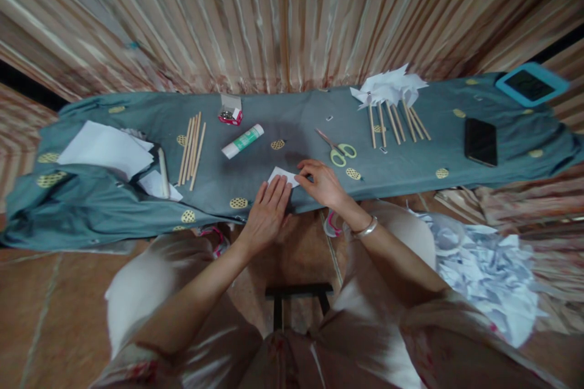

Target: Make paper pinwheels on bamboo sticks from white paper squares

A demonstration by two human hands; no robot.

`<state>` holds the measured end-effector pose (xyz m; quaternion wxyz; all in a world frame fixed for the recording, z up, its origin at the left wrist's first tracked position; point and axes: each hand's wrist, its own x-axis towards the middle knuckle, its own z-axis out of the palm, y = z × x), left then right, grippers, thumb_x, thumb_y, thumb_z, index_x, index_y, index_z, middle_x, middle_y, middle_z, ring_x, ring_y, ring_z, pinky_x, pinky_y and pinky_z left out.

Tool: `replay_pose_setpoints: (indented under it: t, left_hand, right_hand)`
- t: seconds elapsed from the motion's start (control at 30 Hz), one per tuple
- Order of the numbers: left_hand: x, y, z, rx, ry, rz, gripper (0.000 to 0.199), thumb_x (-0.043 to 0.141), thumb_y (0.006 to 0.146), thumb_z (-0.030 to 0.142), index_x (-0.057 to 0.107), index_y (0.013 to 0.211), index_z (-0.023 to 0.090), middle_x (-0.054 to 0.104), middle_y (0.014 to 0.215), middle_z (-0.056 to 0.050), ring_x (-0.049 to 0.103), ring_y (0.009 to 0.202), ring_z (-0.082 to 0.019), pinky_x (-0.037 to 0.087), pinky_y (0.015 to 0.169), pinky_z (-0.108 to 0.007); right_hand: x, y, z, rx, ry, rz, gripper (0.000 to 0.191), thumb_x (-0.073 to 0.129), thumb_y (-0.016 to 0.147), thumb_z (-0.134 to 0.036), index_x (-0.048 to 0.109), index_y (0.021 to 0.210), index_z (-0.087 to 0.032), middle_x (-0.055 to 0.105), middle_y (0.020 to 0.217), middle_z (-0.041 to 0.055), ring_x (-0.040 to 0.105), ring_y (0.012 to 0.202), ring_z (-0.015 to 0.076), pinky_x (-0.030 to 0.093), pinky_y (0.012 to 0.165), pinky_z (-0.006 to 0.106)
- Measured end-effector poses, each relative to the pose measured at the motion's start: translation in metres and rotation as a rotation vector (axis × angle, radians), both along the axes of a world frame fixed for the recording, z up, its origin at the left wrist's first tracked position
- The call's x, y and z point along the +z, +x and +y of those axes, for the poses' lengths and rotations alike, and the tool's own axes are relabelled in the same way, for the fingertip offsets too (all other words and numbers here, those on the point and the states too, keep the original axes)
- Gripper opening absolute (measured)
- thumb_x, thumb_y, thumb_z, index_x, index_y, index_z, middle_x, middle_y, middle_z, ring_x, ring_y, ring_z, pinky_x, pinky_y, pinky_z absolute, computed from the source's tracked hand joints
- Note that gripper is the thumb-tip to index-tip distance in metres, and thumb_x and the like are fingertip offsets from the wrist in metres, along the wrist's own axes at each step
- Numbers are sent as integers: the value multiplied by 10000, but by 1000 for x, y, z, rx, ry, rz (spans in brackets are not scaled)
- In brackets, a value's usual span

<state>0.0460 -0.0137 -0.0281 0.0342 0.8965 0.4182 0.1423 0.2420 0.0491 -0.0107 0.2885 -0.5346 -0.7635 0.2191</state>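
Observation:
A small folded piece of white paper [283,174] lies near the front edge of the cloth-covered table. My left hand [269,209] rests flat over its near part, fingers stretched out. At the paper's right end, my right hand [322,183] has its thumb and index finger closed on the edge. Just beyond that hand lie scissors [338,152] with yellow-green handles. A glue stick [243,141], white and green, lies farther back to the left.
Loose wooden sticks [190,152] and white paper sheets [104,149] are at left, with a small box of metal bits [230,110] behind. At right are sticks with jagged paper [387,88], a phone [480,142] and a blue-framed tablet [531,85]. Paper scraps [488,273] heap below.

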Motion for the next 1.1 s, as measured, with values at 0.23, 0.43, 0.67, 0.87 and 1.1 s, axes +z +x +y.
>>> replay_pose_setpoints:
  t: [0.23, 0.43, 0.67, 0.87, 1.1]
  left_hand:
    - [1, 0, 1, 11, -12, 3, 684, 492, 919, 284, 235, 1517, 73, 300, 1567, -236, 205, 1487, -343, 236, 1179, -565]
    - [7, 1, 2, 18, -26, 23, 661, 503, 916, 294, 294, 1489, 39, 326, 1554, -242, 220, 1480, -357, 217, 1187, -562]
    - [8, 1, 4, 21, -49, 32, 662, 504, 917, 294, 294, 1493, 42, 316, 1559, -242, 219, 1482, -354, 217, 1184, -566]
    - [10, 1, 4, 23, -49, 51, 644, 503, 925, 291, 318, 1480, 22, 321, 1556, -241, 243, 1473, -356, 216, 1189, -556]
    - [13, 3, 4, 39, -69, 105, 651, 514, 922, 295, 333, 1478, 8, 303, 1566, -231, 219, 1480, -352, 198, 1205, -533]
  right_hand:
    - [0, -2, 1, -24, 2, -10, 124, 629, 830, -209, 667, 712, -208, 710, 1046, 87, 654, 1008, 232, 495, 938, 405]
    - [2, -4, 1, -32, -6, -26, 126, 630, 824, -188, 668, 705, -201, 713, 1032, 92, 655, 1010, 236, 490, 947, 405]
    - [2, -5, 2, -30, -24, -45, 126, 627, 829, -183, 676, 713, -190, 711, 1035, 107, 651, 1019, 241, 480, 957, 407]
    - [1, -4, 3, -29, -13, -44, 136, 623, 827, -187, 668, 699, -196, 711, 1030, 97, 649, 1003, 237, 487, 939, 401]
    - [0, -8, -2, -39, 17, -72, 102, 636, 842, -230, 645, 748, -191, 693, 1064, 116, 627, 1012, 253, 481, 942, 410]
